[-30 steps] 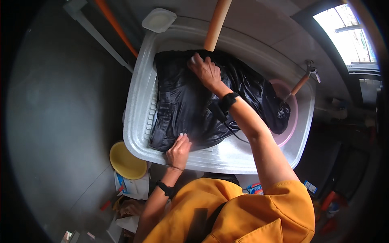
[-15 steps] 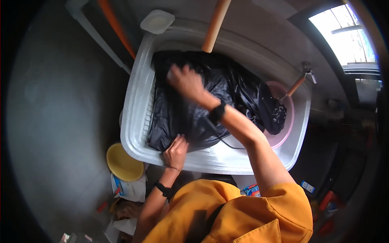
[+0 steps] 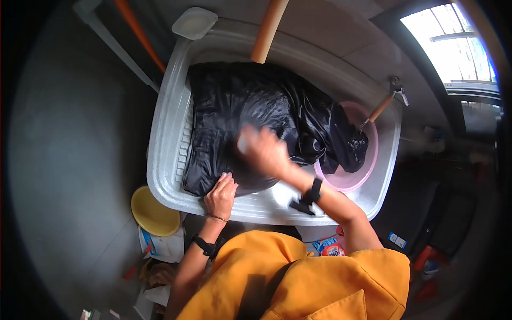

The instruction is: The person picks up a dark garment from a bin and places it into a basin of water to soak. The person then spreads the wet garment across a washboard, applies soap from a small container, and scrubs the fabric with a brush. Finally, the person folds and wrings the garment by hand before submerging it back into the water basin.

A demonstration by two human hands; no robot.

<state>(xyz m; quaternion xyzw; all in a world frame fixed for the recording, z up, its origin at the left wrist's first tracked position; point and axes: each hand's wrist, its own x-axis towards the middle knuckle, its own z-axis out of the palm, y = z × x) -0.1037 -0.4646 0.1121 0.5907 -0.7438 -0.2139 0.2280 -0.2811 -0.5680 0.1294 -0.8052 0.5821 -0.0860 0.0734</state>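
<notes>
A wet, shiny black garment (image 3: 234, 98) is spread over the ribbed left part of a grey-white wash sink (image 3: 160, 160). Its right end hangs into a pink basin (image 3: 352, 184), with white suds on the cloth. My left hand (image 3: 218, 196) grips the garment's near edge at the sink's front rim, fingers bent over the cloth. Over the middle of the garment is my right hand (image 3: 266, 152), blurred by motion. Its fingers are curled around something pale and small that I cannot make out. A dark strap end hangs from the right wristband (image 3: 310, 196).
An orange-tan pipe (image 3: 268, 32) hangs over the sink's far side. A tap (image 3: 397, 90) with a short tube points into the pink basin. A white dish (image 3: 194, 23) sits on the far-left corner. Below left stands a yellow basin (image 3: 154, 210); colourful packets (image 3: 328, 246) lie below the front rim.
My right hand has swept nearer and slightly right, from the far-left part of the garment to its middle. My left hand stays at the near edge. The whole view has shifted slightly.
</notes>
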